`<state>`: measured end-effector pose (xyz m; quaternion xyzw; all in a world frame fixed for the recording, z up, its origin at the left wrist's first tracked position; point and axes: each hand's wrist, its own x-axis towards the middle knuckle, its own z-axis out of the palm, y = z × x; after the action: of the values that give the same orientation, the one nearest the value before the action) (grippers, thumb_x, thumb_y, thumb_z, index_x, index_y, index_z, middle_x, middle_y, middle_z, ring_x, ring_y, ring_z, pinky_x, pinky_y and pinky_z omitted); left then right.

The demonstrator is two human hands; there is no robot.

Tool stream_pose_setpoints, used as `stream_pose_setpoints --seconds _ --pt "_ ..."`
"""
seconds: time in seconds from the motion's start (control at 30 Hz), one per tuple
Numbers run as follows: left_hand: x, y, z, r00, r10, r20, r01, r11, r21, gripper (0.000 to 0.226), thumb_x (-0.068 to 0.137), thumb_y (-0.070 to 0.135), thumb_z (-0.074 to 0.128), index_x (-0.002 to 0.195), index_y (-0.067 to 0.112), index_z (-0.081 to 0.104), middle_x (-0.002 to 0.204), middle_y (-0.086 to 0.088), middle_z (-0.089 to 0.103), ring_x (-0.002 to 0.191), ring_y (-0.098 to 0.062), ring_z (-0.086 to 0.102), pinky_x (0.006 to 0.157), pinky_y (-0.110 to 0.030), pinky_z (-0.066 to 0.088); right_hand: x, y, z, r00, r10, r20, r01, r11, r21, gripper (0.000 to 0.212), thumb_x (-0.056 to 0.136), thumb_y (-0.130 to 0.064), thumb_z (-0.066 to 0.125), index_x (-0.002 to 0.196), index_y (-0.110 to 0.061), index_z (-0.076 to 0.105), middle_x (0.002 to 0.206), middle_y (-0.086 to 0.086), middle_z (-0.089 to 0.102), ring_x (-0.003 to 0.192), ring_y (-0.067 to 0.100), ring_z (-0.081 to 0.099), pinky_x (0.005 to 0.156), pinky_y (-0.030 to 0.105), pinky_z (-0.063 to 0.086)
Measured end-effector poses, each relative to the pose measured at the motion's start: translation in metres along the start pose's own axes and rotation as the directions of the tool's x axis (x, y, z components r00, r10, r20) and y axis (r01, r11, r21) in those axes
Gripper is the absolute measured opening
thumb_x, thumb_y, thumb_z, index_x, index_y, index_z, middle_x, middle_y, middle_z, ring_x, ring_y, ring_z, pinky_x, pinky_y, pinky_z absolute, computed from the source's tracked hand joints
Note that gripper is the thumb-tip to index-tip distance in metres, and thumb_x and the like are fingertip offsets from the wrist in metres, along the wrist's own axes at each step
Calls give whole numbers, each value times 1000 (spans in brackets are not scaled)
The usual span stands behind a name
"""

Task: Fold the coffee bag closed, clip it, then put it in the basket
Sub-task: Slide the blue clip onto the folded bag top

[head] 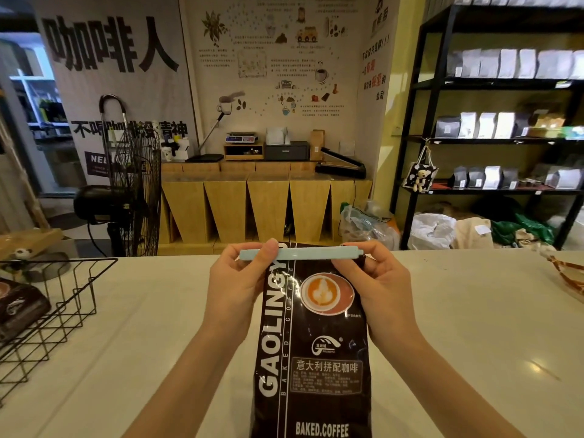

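Both hands are up at the top of the black coffee bag [311,336], which lies lengthwise on the white counter [458,327]. A pale blue sealing clip [300,253] sits across the bag's top edge. The left hand [235,286] pinches the clip's left end, thumb on top. The right hand [379,284] grips the right end along with the bag's corner. Far left on the counter, the black wire basket [63,298] holds another dark bag [19,308].

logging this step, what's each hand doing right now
Left hand: closed on the blue clip across the coffee bag top.
Right hand: pinching the clip's other end.
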<state>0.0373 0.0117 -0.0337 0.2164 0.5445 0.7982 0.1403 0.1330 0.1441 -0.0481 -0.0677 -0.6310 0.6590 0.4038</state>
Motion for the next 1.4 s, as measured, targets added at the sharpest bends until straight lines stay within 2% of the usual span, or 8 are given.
stream_pose_setpoints --seconds 0.37,0.63,0.83,0.9,1.0,1.1,1.27,1.4 --pt "-8 -6 10 997 -41 59 36 996 78 29 59 36 66 77 15 58 60 -2 70 55 -16 68 50 -24 55 2 1 5 999 -31 -14 30 998 -58 5 75 -15 69 78 -16 66 63 -8 71 62 11 68 53 18 54" --pt "-6 1 6 981 -149 124 133 983 125 44 48 31 72 84 10 59 59 -2 72 56 -18 69 54 -28 56 4 1 3 994 -111 24 113 982 -151 5 73 -16 70 72 -20 68 61 -13 70 61 5 66 54 13 51" --pt "-6 1 6 987 -109 117 97 990 102 40 50 28 72 82 8 60 59 -4 72 56 -19 69 50 -27 56 12 4 -4 953 -302 22 284 865 -413 17 58 -46 68 74 -40 67 109 -15 62 110 4 45 87 0 28" --pt "-6 3 6 982 -134 134 123 989 85 37 52 25 71 83 7 59 59 -5 72 54 -19 69 49 -27 56 16 2 -9 944 -314 105 326 827 -459 16 62 -46 70 76 -43 65 110 -22 59 113 6 43 93 4 27" --pt "-7 6 5 970 -174 167 169 985 47 33 55 23 70 83 8 60 60 -6 72 54 -19 68 50 -27 57 23 -7 -19 937 -231 263 323 862 -390 19 64 -44 67 83 -41 67 90 -32 66 102 4 57 88 17 46" --pt "-9 8 8 972 -166 164 163 986 33 29 56 23 69 80 9 61 60 -6 72 53 -19 69 49 -26 56 25 -21 -30 917 -8 399 134 948 -290 24 73 -39 54 90 -33 69 88 -23 70 95 1 62 78 16 52" --pt "-16 7 13 985 -123 119 119 992 40 36 51 24 71 81 8 60 59 -8 72 52 -21 68 46 -28 56 29 -31 -41 879 244 409 -151 957 -246 40 81 -49 39 89 -30 73 90 -14 74 94 8 65 77 22 52" --pt "-18 6 13 994 -73 77 69 996 50 28 51 25 71 73 12 60 57 -8 71 51 -21 68 47 -29 57 28 -39 -43 854 242 461 -123 954 -272 22 79 -38 58 100 -38 65 108 -16 65 96 10 66 70 25 58"
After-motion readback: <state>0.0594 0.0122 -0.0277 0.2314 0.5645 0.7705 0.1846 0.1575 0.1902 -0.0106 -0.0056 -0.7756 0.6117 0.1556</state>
